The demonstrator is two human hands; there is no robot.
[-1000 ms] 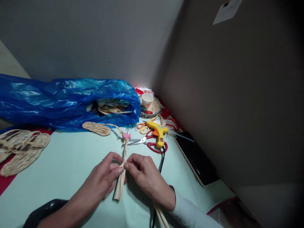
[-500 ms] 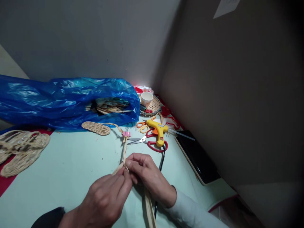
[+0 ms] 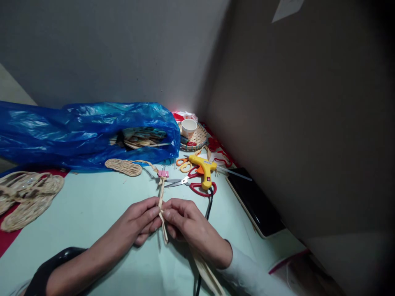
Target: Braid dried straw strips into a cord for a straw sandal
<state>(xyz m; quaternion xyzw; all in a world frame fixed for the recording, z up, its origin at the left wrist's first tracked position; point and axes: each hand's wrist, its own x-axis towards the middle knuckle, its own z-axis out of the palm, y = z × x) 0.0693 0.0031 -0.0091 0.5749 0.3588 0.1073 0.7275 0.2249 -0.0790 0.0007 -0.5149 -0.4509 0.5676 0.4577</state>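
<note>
1. Our left hand (image 3: 143, 218) has its thumb and fingers pinched together on the straw braid (image 3: 161, 192), where its plaited part meets the loose ends.
2. Our right hand (image 3: 193, 224) pinches the braid at the same spot, the fingertips of both hands nearly meeting.
3. The braid runs over the middle of the counter (image 3: 92, 209), from our fingertips toward the far edge, up to a pink clip (image 3: 163, 174). A woven sole (image 3: 123, 167) lies beyond, just in front of the blue bag (image 3: 86, 135).
4. Pale long strips (image 3: 206, 273) hang below our right hand toward the near side; we cannot tell exactly how they join the braid.
5. We judge the braid very light, soft and bendable, a little dry and springy, so its strands could split or slip loose under a hard tug.
6. The best hold seems a gentle pinch right at the last crossing, with light tension against the clip.
7. Red-handled scissors (image 3: 202, 188) lie open just beside the clip, blades pointing toward it; the yellow glue gun (image 3: 206, 170) rests over their handles, nearer the right edge.
</note>
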